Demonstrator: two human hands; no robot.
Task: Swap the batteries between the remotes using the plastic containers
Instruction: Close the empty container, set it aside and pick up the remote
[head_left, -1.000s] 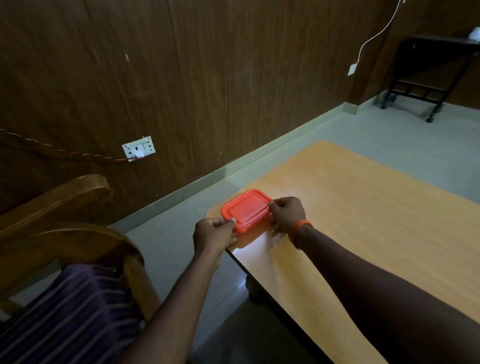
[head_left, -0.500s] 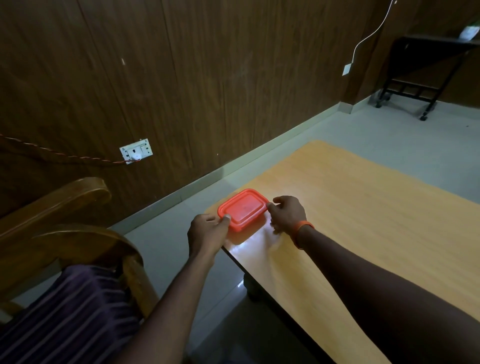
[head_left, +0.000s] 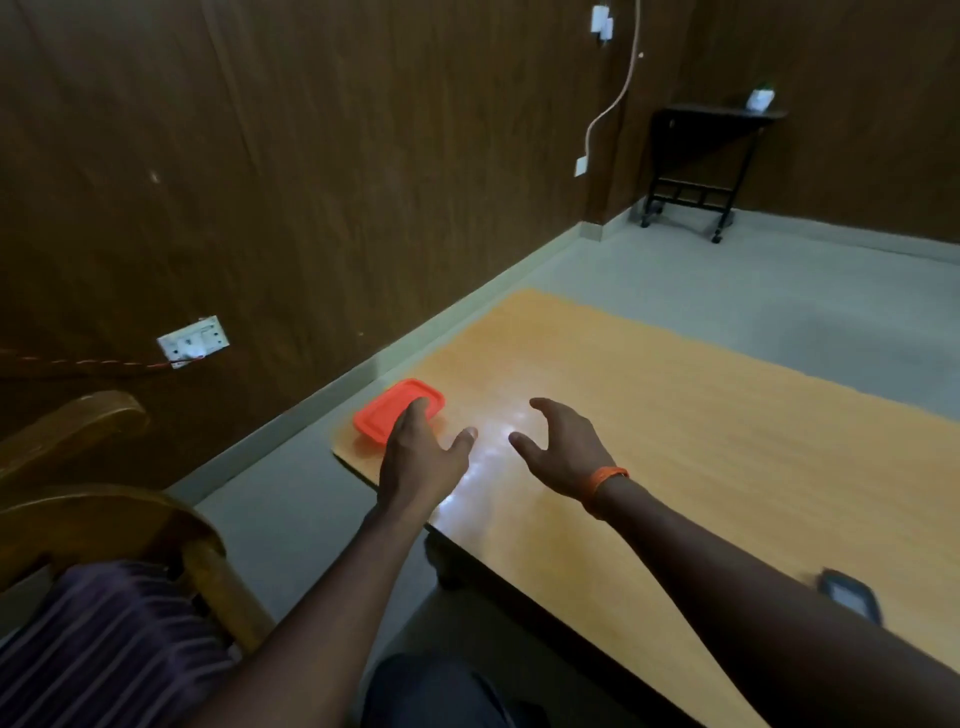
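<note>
From the head cam, your red container (head_left: 397, 410) is sitting flat on the near left corner of the wooden table (head_left: 701, 415), lid on, close to the table's edge. Your left hand (head_left: 421, 460) is reaching out over it with the fingers straight and the thumb spread off to the right. The fingertips lie over the near right part of the lid, but honestly I can't tell if they're touching it or floating just above. Nothing is gripped either way. Your right hand (head_left: 569, 452) is off to the right of the container, apart from it, palm turned inward with the fingers loosely curved and spread, holding nothing. It hangs over a shiny glare patch on the tabletop. There's an orange band (head_left: 607, 479) on that wrist. Down by your right forearm, near the table's front edge, there's a small dark gadget (head_left: 850, 597) with a pale face, too blurry to say what it is. On your left is a wooden chair (head_left: 104, 452) with a striped cushion (head_left: 104, 644). The brown panelled wall has a white socket plate (head_left: 193, 341), and a black trolley (head_left: 696, 156) stands in the far corner.
</note>
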